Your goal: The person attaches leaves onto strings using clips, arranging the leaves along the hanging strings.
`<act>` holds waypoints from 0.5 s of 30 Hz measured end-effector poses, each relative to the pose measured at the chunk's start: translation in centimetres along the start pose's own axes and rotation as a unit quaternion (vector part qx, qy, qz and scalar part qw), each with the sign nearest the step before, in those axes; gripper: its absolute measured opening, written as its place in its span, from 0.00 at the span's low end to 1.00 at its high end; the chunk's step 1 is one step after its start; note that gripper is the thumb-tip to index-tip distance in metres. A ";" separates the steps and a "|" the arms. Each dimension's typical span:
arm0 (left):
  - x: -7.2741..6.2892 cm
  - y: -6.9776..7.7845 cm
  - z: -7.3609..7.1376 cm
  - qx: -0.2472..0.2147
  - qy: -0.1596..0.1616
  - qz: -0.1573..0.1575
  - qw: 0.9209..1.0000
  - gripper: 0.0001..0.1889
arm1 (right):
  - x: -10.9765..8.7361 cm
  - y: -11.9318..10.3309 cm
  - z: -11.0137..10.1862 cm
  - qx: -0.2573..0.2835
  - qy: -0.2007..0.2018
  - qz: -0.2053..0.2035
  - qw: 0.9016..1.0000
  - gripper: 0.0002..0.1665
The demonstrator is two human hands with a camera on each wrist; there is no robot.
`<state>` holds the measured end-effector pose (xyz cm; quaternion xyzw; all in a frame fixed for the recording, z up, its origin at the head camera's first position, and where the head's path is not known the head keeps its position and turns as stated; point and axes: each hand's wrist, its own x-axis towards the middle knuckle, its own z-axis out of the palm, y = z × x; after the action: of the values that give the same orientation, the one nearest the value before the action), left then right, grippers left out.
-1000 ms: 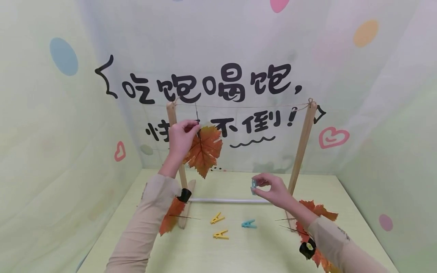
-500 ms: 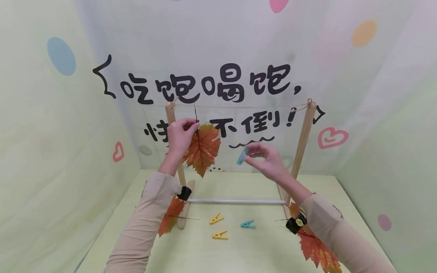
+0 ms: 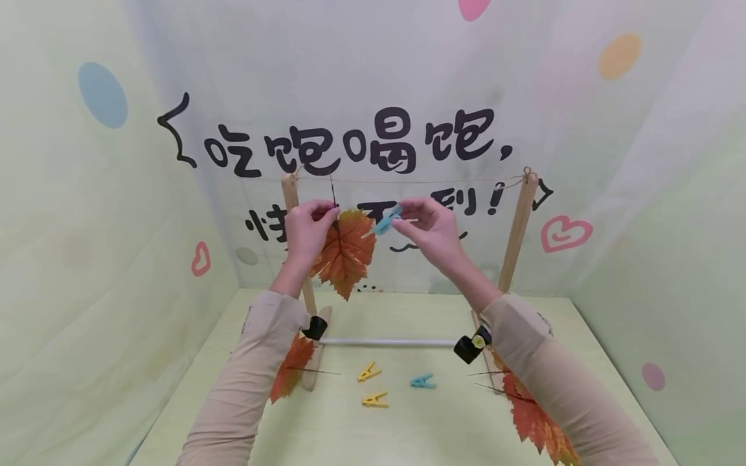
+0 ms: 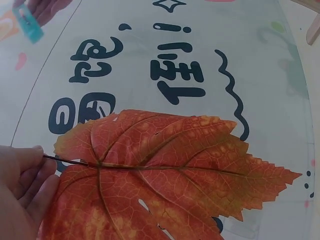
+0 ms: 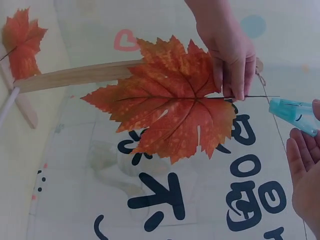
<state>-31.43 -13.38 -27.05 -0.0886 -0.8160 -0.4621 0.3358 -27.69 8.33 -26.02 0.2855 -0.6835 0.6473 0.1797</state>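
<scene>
My left hand (image 3: 310, 232) pinches the dark stem of an orange-red artificial maple leaf (image 3: 348, 249), whose tip points down. The stem's upper end reaches the thin twine (image 3: 402, 182) strung between two wooden posts. In the left wrist view the leaf (image 4: 165, 170) spreads out from the fingertips. To the right of the leaf, my right hand (image 3: 434, 233) holds a light blue clothespin (image 3: 387, 220) between thumb and fingers. The right wrist view puts the clothespin (image 5: 294, 115) close to the stem's end, beside the twine; whether they touch I cannot tell.
Two yellow clothespins (image 3: 375, 400) and a blue clothespin (image 3: 423, 381) lie on the table (image 3: 431, 427). More leaves rest at the left (image 3: 294, 369) and right, stems pointing inward. The left post (image 3: 290, 192) and right post (image 3: 519, 226) stand joined low by a white rod (image 3: 396, 342).
My right hand has risen and moved left with the blue clothespin, from low near the right post to beside the leaf. My left hand keeps the leaf almost in place.
</scene>
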 end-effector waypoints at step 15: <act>0.1 0.1 -0.2 -0.008 0.006 0.003 1.000 0.09 | 3.0 -0.7 4.1 0.075 0.086 0.019 0.993 0.19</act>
<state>-31.37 -13.50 -26.87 -0.0909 -0.8101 -0.4682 0.3409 -29.07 3.80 -23.99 0.2287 -0.6205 0.7221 0.2032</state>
